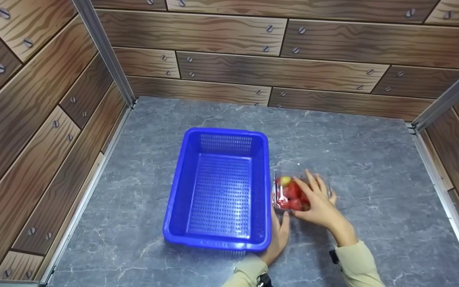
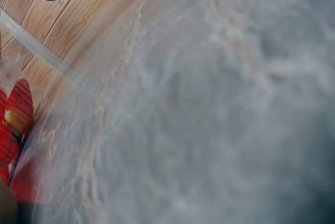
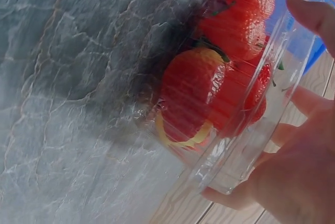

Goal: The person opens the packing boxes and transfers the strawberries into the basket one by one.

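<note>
A clear plastic box (image 1: 273, 196) of glossy red fruits (image 1: 291, 195) is at the right side of the blue basket (image 1: 269, 187). My right hand (image 1: 319, 203) grips the box from above with fingers spread, the thumb at its near side and the fingertips toward its far and right sides. In the right wrist view, a red and yellow fruit (image 3: 191, 98) and others with green leaves show through the box wall. My left hand (image 1: 277, 241) is between basket and box, thumb and forefinger at the box's near left corner; the basket rim hides its other fingers.
The basket is bare inside, with perforated walls and floor. Grey marbled tabletop (image 1: 373, 191) surrounds it. Wood-patterned panels (image 1: 221, 32) enclose the back and both sides, with metal frame strips (image 1: 106, 52) at the corners.
</note>
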`<state>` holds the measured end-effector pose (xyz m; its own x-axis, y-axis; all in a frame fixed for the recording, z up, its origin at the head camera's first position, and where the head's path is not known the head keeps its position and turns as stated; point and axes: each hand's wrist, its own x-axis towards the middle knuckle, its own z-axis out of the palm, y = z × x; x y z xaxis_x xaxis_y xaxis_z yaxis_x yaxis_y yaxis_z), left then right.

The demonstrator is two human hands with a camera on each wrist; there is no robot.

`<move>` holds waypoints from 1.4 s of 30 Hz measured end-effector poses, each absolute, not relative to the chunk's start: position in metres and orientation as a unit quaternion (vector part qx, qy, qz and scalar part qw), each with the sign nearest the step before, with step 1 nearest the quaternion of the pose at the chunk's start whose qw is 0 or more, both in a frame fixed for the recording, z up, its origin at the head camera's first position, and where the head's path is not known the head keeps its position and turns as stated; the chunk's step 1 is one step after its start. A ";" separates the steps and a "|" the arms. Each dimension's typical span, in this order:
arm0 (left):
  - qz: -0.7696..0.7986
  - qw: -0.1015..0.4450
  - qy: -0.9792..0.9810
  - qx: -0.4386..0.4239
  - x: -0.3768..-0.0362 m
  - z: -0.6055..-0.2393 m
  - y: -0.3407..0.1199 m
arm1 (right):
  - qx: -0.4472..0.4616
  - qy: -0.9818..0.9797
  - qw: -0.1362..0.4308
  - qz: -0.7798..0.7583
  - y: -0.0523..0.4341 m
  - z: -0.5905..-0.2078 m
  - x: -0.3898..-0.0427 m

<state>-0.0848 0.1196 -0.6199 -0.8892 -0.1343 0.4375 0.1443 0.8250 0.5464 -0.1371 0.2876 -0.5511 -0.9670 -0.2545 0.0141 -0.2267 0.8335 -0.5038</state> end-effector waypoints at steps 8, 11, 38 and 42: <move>-0.328 0.220 -0.919 0.010 -0.086 -0.626 0.127 | -0.124 0.963 0.010 -0.238 0.285 -0.554 -0.135; -0.346 0.216 -0.913 0.015 -0.086 -0.627 0.130 | -0.124 0.966 0.004 -0.229 0.284 -0.556 -0.134; -0.304 0.265 -0.915 0.011 -0.085 -0.626 0.126 | -0.109 0.980 -0.031 -0.165 0.276 -0.560 -0.134; -0.307 0.260 -0.916 0.013 -0.085 -0.627 0.126 | -0.107 0.980 -0.031 -0.165 0.275 -0.560 -0.133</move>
<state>-0.0854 0.1262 -0.6275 -0.8647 -0.1832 0.4678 0.1356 0.8115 0.5684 -0.1329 0.2755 -0.5597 -0.9753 -0.1988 0.0959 -0.2193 0.9228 -0.3169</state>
